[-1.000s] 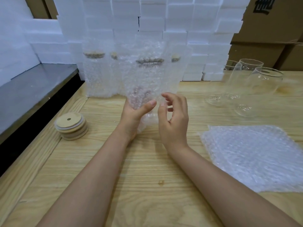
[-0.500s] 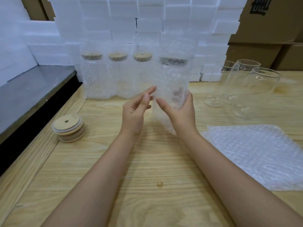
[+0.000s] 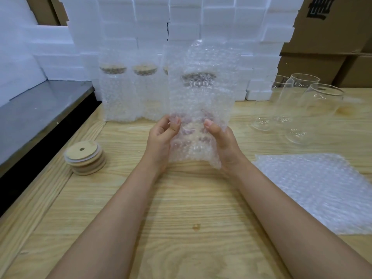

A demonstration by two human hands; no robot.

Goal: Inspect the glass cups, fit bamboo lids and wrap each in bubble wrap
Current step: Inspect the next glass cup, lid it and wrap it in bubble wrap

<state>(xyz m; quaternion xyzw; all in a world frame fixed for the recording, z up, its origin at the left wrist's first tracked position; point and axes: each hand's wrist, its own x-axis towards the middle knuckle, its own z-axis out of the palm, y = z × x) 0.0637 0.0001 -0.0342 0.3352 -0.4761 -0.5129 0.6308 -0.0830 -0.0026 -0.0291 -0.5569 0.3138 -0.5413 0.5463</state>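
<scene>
I hold a lidded glass cup wrapped in bubble wrap [image 3: 199, 101] upright above the wooden table [image 3: 181, 198]. My left hand [image 3: 161, 137] pinches the wrap at the cup's lower left. My right hand [image 3: 223, 141] grips the lower right, fingers behind the wrap. Its bamboo lid shows dimly through the bubbles. Wrapped, lidded cups [image 3: 114, 93] stand in a row behind, against the foam. Three bare glass cups [image 3: 314, 109] stand at the right. A stack of bamboo lids [image 3: 84, 158] lies at the left. Bubble wrap sheets [image 3: 322, 190] lie at the right.
White foam blocks [image 3: 181, 23] are stacked along the back. Cardboard boxes [image 3: 332, 37] rise at the back right. A grey metal surface [image 3: 36, 113] runs lower along the table's left edge, past a dark gap.
The wrapped cup passed from my left hand to my right, then came back towards the centre. Now both hands hold its lower part.
</scene>
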